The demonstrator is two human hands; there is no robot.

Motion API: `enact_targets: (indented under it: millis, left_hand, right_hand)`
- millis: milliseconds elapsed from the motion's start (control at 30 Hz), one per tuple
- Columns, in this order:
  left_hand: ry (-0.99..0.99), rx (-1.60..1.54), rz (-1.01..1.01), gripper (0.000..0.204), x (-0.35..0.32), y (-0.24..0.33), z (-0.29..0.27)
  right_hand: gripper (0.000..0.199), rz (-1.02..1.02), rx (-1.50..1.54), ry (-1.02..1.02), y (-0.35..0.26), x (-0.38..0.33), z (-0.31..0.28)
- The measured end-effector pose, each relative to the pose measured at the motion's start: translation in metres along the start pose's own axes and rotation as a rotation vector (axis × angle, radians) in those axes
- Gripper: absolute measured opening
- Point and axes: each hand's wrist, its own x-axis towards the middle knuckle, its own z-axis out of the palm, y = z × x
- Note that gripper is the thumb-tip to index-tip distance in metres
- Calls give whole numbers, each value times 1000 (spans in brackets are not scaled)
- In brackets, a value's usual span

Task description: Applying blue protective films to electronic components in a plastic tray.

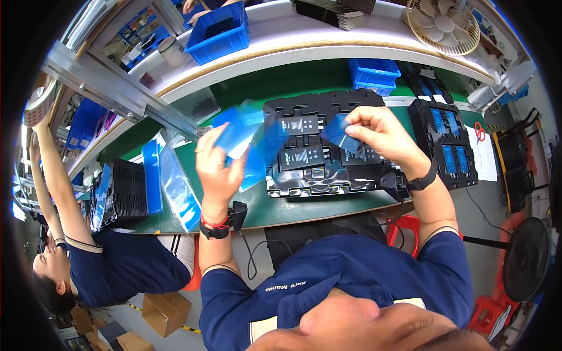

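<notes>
A black moulded tray [316,184] lies on the green bench in front of me, with several flat black battery packs [300,124] in its pockets. Over its right half, my right hand [383,134] pinches a small blue film sheet [338,133] between thumb and fingertips. Left of the tray, my left hand [216,164] is raised with its fingers closed around translucent blue film [241,131], which is shiny and partly blurred. More blue film [253,169] shows behind that hand, beside the tray's left edge.
A second black tray [430,137] with blue-covered pieces stands at right, near red-handled scissors [480,131]. Stacked black trays [126,193] and clear plastic bags [175,187] lie at left, beside a co-worker [129,257] with raised arms. A shelf holds a blue bin [219,44] and a fan [443,24].
</notes>
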Motion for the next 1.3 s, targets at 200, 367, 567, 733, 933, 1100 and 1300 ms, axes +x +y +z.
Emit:
enact_targets:
  millis: [200, 367, 567, 733, 933, 1100, 1300]
  left_hand:
    - [48, -53, -359, 22, -3, -3, 9]
    - [154, -133, -556, 26, 8, -18, 25]
    - [398, -527, -596, 39, 47, -28, 32]
    - [390, -714, -677, 41, 61, -14, 33]
    - [348, -625, -523, 40, 55, -33, 51]
    - [277, -613, -502, 39, 51, -36, 49]
    - [307, -658, -482, 38, 51, -44, 50]
  right_hand:
    - [10, -27, -308, -113, -3, 15, 13]
    - [9, -4, -373, -82, -2, 22, 25]
    - [9, 46, -418, -111, 0, 27, 45]
    - [10, 240, -260, -314, 6, 22, 57]
    - [11, 129, -216, -224, 11, 26, 75]
    - [9, 128, -131, -115, 10, 25, 70]
    - [10, 303, -304, -81, 12, 45, 63]
